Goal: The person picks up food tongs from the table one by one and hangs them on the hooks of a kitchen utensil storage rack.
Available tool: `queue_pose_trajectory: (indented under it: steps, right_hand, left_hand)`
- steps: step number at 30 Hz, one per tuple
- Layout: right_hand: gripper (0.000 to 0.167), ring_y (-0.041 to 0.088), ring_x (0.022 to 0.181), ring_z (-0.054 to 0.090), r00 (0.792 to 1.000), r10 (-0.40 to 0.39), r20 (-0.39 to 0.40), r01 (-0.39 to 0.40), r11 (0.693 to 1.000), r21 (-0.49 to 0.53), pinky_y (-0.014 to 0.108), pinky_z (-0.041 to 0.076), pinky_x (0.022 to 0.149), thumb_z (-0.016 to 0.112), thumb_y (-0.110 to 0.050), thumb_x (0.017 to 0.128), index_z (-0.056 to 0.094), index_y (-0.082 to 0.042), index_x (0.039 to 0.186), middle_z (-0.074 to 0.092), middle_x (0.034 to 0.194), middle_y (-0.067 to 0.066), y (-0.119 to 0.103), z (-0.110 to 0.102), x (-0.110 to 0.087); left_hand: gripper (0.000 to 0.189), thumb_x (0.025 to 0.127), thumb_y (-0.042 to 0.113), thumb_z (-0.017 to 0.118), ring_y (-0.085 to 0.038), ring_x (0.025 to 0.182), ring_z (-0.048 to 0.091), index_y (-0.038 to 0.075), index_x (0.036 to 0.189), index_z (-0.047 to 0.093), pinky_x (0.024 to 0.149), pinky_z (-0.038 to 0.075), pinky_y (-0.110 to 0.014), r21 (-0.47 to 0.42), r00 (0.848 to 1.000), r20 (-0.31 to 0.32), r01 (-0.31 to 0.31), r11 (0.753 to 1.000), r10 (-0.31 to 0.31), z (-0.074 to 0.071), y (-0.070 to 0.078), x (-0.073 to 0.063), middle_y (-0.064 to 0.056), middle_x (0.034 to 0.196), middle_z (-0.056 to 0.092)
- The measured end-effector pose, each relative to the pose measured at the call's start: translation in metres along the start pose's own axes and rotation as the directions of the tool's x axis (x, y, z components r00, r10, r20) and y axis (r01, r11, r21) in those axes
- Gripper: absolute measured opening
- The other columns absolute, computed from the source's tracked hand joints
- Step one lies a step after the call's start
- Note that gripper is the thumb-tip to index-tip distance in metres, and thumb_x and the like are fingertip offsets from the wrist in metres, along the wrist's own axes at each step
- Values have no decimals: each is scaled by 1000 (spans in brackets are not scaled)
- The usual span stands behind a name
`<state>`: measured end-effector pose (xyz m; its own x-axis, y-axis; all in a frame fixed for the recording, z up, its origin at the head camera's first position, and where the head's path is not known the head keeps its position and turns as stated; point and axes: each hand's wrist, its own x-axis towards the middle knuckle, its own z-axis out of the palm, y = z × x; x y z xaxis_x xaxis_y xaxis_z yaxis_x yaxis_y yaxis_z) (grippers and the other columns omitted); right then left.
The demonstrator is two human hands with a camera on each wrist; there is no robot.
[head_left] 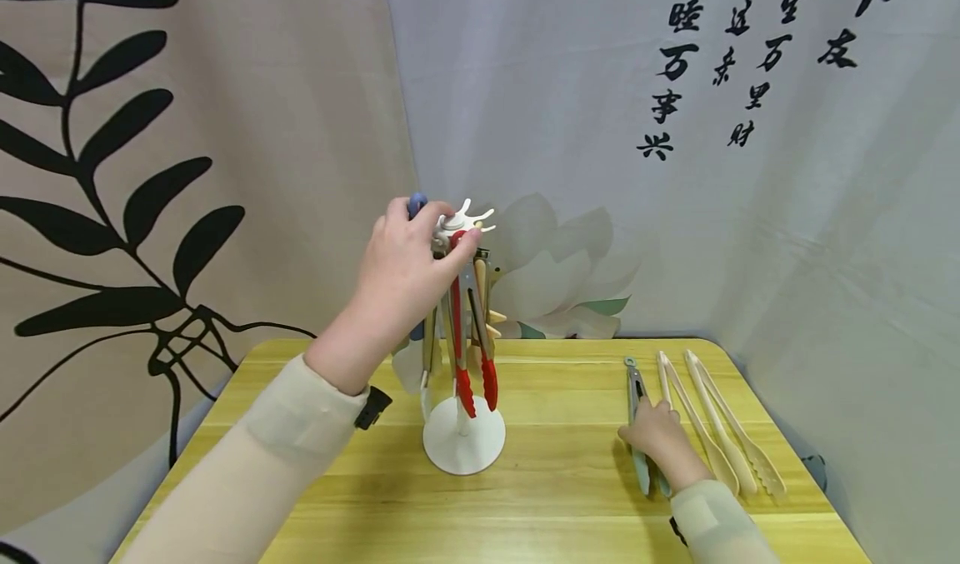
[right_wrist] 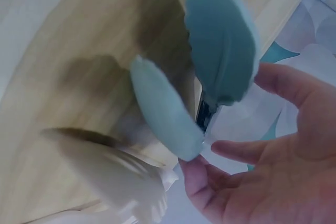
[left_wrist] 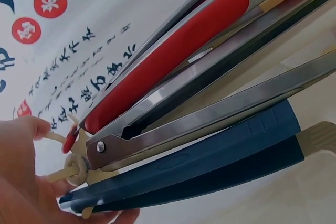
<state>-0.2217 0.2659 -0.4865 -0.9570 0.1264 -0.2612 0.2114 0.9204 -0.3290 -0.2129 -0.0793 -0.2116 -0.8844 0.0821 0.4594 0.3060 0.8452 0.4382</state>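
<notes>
Holding tongs point(right_wrist: 223, 45), green-tipped — between right-hand fingers point(right_wrist: 239, 151)

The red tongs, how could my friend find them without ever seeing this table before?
Start at the yellow wooden table and find the white stand with a round base and the left hand at its top. The red tongs hang there, tips pointing down. No other tool hanging there shows red tips.

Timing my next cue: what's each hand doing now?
Left hand: closed, holding the top of the utensil rack.
Right hand: at green-tipped tongs; grip cannot be told.
</notes>
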Motion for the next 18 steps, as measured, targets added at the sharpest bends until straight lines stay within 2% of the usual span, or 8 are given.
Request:
queue_pose_trajectory:
  steps: [6,13,18]
  right_hand:
    - [72,56,108,38,1000,18,23,-17,1000,-17,59,43,82,63,-25,84,32,20,132,33,117,45,3,0,8]
    - [58,44,91,44,999,40,34,-39,999,-10,50,46,71,66,-15,79,42,19,119,39,104,37,3,-3,12]
    - [59,44,90,44,999,35,40,-35,999,-11,48,46,68,67,-14,78,42,19,120,39,104,37,4,-4,14]
  left_hand:
    - [53,88,59,46,-28,107,45,22,125,57,85,44,-43,5,1000,26,-6,1000,6,-1,0,2,-10,117,49]
    - [51,87,55,51,-26,104,47,20,124,56,83,44,-42,-17,997,62,-44,999,45,-3,-2,7,-9,114,51]
    - [49,87,53,53,-25,101,48,19,122,57,81,44,-40,-33,996,68,-58,998,61,-5,-4,9,-9,113,52]
